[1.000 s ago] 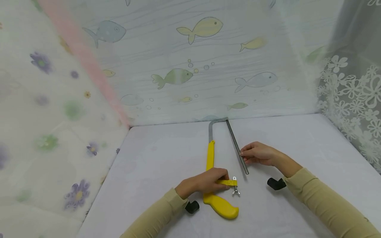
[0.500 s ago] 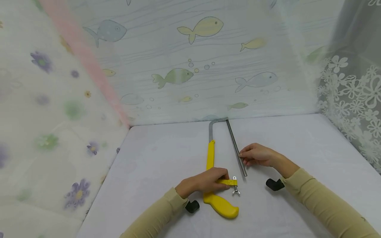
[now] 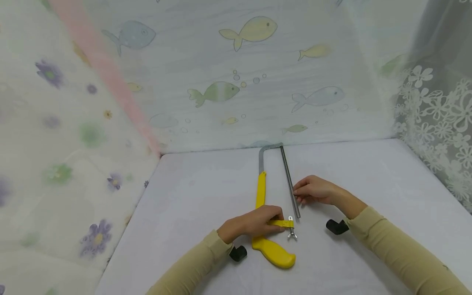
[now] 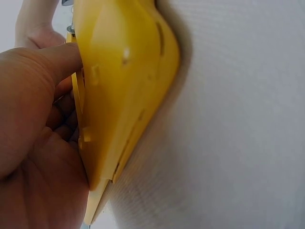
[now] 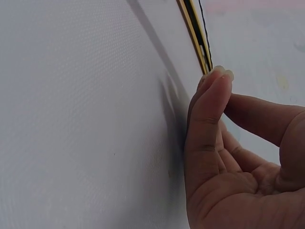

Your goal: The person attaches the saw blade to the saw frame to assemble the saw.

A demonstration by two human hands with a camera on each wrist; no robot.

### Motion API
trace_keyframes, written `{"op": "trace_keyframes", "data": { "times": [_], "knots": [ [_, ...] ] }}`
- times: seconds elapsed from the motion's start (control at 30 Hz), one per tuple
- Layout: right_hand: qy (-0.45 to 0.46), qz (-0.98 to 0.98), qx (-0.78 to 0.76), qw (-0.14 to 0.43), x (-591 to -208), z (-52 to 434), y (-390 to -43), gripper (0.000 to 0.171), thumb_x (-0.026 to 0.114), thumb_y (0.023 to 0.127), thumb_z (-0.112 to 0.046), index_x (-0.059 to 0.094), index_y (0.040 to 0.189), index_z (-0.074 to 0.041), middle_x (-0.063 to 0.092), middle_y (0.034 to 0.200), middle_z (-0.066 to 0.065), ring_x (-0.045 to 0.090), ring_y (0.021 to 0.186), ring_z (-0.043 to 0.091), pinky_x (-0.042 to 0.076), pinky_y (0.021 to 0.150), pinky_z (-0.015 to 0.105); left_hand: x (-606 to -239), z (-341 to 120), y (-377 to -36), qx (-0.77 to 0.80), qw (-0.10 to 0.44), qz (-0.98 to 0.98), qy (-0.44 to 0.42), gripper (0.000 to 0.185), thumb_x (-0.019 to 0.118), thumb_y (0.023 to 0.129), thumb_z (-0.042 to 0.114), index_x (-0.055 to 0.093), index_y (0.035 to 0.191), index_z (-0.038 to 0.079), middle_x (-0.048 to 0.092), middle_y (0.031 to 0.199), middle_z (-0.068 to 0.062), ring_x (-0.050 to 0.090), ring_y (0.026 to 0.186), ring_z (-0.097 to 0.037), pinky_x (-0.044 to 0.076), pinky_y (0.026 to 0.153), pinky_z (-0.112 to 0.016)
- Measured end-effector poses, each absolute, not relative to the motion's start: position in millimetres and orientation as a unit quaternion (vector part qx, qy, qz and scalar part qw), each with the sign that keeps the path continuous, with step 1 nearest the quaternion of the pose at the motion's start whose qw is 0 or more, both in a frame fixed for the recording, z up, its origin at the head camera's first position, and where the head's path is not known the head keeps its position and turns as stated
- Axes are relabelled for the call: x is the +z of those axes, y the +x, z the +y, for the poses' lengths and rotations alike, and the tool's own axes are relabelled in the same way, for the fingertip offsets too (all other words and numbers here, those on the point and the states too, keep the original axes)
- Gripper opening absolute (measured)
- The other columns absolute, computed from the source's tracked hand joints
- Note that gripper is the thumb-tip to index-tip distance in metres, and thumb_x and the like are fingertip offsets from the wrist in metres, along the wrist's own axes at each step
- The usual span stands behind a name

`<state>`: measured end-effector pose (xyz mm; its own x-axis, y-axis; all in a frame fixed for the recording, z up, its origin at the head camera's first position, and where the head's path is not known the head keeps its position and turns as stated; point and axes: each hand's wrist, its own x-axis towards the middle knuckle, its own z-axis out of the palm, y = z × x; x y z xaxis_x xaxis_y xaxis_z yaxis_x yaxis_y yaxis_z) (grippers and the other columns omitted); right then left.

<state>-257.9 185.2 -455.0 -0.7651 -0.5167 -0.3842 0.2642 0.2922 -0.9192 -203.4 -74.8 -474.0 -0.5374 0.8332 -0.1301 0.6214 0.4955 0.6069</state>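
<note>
A yellow-handled hacksaw [image 3: 260, 190] is laid on the white-covered table [image 3: 191, 196], a little right of the frame's centre, its bent grey end reaching the table's far edge. It is flanked by the two hands. Its yellow frame is gripped by the left hand [image 3: 254, 223] at lower centre, with the fingers curled round it just above the handle [image 3: 274, 253]. From that hand's right side a short yellow crosspiece is seen to jut, tipped with a silver wing nut [image 3: 292, 235]. The narrow grey blade [image 3: 285, 166] is joined at the top to the frame's bent end and slanted down to the right; its lower end is placed just right of the crosspiece. Near that end it is pinched from the right between thumb and fingertips of the right hand [image 3: 317, 192], the other fingers being loosely bent.
</note>
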Motion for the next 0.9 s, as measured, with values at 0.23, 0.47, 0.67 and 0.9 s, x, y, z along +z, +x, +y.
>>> {"op": "trace_keyframes", "data": {
  "times": [0.23,0.47,0.67,0.9],
  "knots": [
    [-0.092,0.73,-0.593,0.327,-449.3,181.6,-261.9,0.039,0.059,0.1,-0.002,0.05,0.13,0.021,0.068,0.094,0.012,0.066,0.08,0.014,0.058,0.075,0.027,-469.3,-73.7,-207.5,0.258,0.204,0.84,0.432,0.014,0.067,0.101,0.026,0.061,0.107,0.015,0.06,0.094,0.009,0.052,0.084,-0.003,0.046,0.077,-0.015],
    [-0.091,0.726,-0.596,0.33,-452.5,178.5,-261.5,0.038,0.059,0.1,-0.001,0.05,0.129,0.021,0.069,0.093,0.012,0.067,0.08,0.013,0.058,0.076,0.026,-469.3,-73.7,-205.8,0.257,0.206,0.839,0.433,0.015,0.067,0.102,0.026,0.06,0.107,0.014,0.06,0.093,0.009,0.051,0.083,-0.003,0.045,0.077,-0.016],
    [-0.091,0.726,-0.595,0.331,-456.0,176.4,-260.6,0.035,0.058,0.099,0.001,0.051,0.127,0.021,0.069,0.093,0.012,0.068,0.08,0.014,0.058,0.076,0.027,-473.4,-74.1,-205.2,0.262,0.206,0.838,0.432,0.014,0.067,0.102,0.026,0.06,0.106,0.015,0.06,0.094,0.008,0.051,0.083,-0.004,0.045,0.077,-0.016],
    [-0.083,0.721,-0.6,0.337,-457.0,174.8,-258.4,0.035,0.057,0.099,0.002,0.051,0.127,0.022,0.069,0.092,0.012,0.067,0.079,0.014,0.058,0.075,0.026,-478.4,-74.7,-204.6,0.263,0.209,0.838,0.43,0.014,0.067,0.102,0.026,0.059,0.106,0.015,0.058,0.092,0.008,0.049,0.081,-0.005,0.042,0.073,-0.016]
  ]
}}
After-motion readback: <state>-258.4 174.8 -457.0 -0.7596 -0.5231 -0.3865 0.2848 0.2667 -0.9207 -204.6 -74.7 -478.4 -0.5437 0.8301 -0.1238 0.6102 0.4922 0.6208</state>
